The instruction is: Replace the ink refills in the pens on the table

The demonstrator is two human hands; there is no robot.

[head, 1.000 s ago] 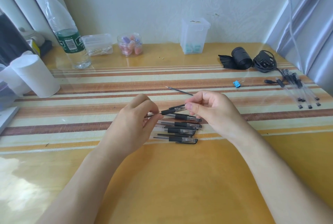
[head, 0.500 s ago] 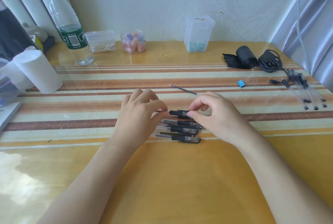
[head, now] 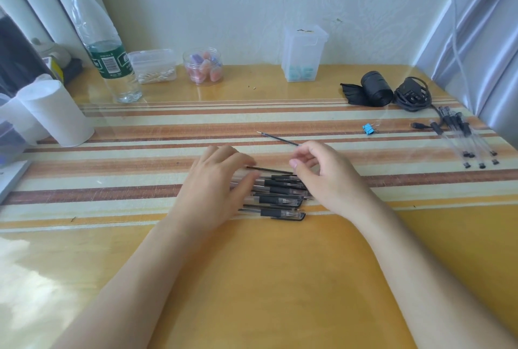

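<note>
1. A heap of clear-barrelled plastic pens with black grips and black caps lay at the middle of the striped surface. They were side by side and partly stacked, lengths running left to right.
2. The nearest pen lay flat at the heap's front edge, its black clip end to the right.
3. A thin black ink refill lay flat just behind the heap, almost parallel to it.
4. A second thin dark refill, fine tip pointing left, lay farther back at a slant, apart from the heap.
5. A cluster of clear pens with black ends lay well apart by the right edge, fanned front to back.
</note>
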